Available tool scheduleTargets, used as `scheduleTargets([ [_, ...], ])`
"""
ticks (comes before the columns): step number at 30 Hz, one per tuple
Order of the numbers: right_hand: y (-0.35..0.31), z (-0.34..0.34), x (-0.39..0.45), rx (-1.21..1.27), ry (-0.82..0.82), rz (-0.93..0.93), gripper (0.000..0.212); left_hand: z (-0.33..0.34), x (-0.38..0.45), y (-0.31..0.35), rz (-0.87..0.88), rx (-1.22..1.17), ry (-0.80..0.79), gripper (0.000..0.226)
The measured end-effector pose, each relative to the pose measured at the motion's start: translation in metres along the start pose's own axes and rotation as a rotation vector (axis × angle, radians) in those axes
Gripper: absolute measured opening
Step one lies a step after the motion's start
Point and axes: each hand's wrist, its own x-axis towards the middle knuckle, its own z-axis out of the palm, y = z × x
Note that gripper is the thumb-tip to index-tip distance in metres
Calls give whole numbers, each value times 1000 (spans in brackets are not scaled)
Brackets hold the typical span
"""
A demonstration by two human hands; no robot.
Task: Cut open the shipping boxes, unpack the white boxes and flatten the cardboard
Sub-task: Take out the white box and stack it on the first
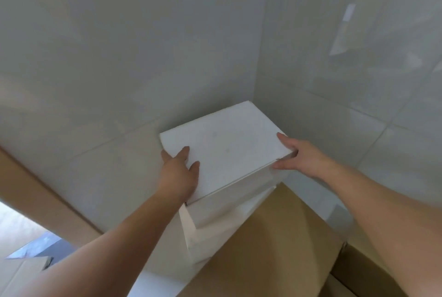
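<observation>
While the left hand (179,172) grasps the top white box (224,148) at its near-left corner, the right hand (296,155) grips its right edge. It tops a white stack (215,229) (beside brown cardboard (270,244)).

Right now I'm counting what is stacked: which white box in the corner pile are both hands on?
The top white box. The left hand and right hand hold its opposite ends; the white boxes beneath sit untouched, slightly askew.
</observation>
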Motion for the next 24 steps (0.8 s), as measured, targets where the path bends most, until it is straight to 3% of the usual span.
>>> scheduleTargets([
  [9,12,16,-19,-37,-66,39,94,4,-36,-27,54,-45,-30,56],
  [12,17,17,-39,30,-78,34,96,7,-63,-52,115,-203,-30,82],
  [14,28,20,-56,86,-79,98,108,10,-79,-74,1,-427,-87,107],
  [16,41,30,-73,-62,-81,233,109,19,-91,-93,-101,-344,-179,114],
  [18,56,42,-86,-205,-140,273,88,33,-95,-105,-142,-175,-308,99],
  [20,64,48,-93,-195,-149,229,65,47,-95,-108,-197,-161,-386,80],
  [24,68,41,-100,-212,-164,207,62,62,-89,-104,-226,-104,-301,40],
])
